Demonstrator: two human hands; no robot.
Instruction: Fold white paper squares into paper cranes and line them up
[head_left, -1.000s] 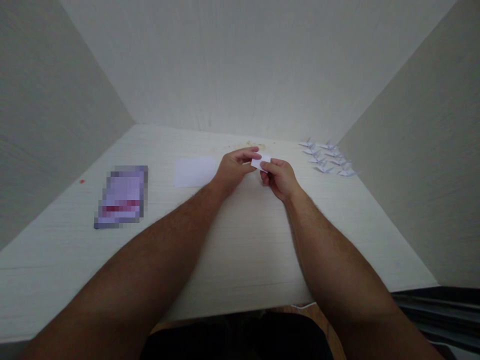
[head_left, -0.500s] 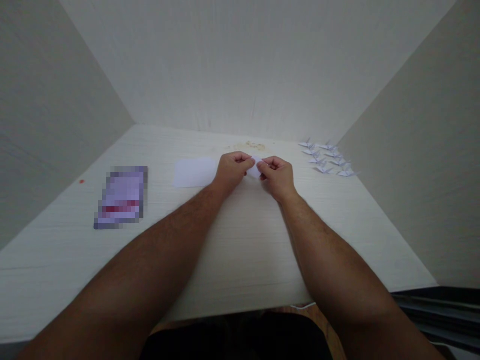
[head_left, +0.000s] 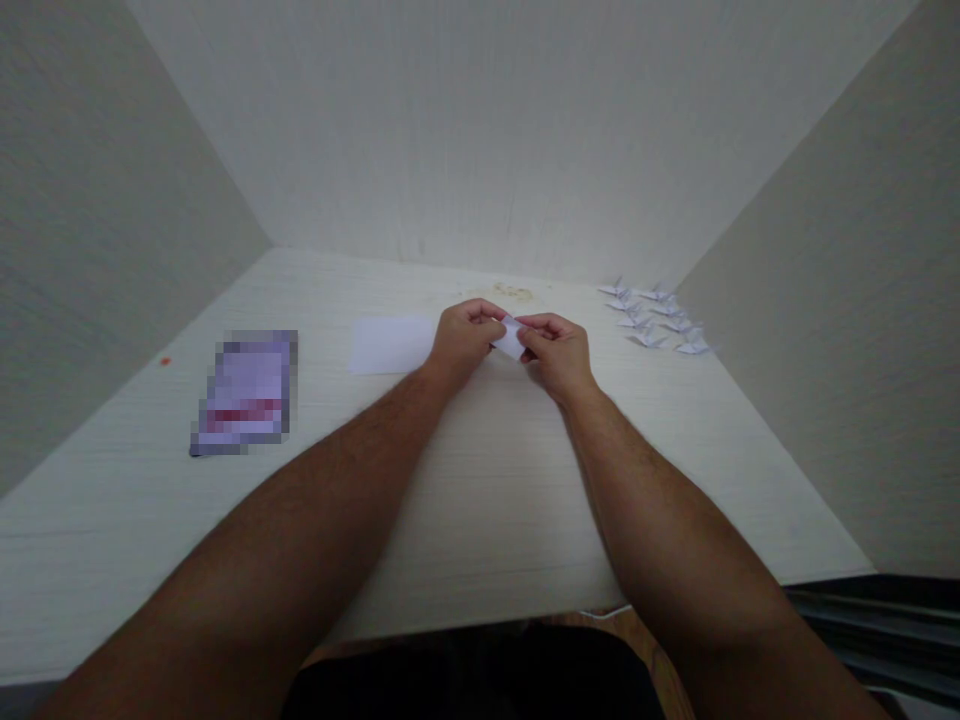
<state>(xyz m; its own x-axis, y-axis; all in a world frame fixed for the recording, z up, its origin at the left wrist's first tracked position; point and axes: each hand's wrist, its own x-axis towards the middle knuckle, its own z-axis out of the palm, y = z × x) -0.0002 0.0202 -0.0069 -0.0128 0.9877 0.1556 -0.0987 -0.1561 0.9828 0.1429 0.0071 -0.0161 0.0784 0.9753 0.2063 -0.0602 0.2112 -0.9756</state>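
Observation:
My left hand and my right hand meet over the middle of the white table. Both pinch a small folded piece of white paper between thumbs and fingertips, a little above the tabletop. Most of the paper is hidden by my fingers. Just left of my left hand a flat white sheet of paper lies on the table.
Several small folded paper cranes stand in rows at the back right corner. A blurred purple pack lies at the left, with a small red speck beyond it. Walls close the table on three sides. A brownish stain marks the back.
My hands have drawn closer together over the small paper, which was held more open and higher a second ago. Everything else on the table is where it was.

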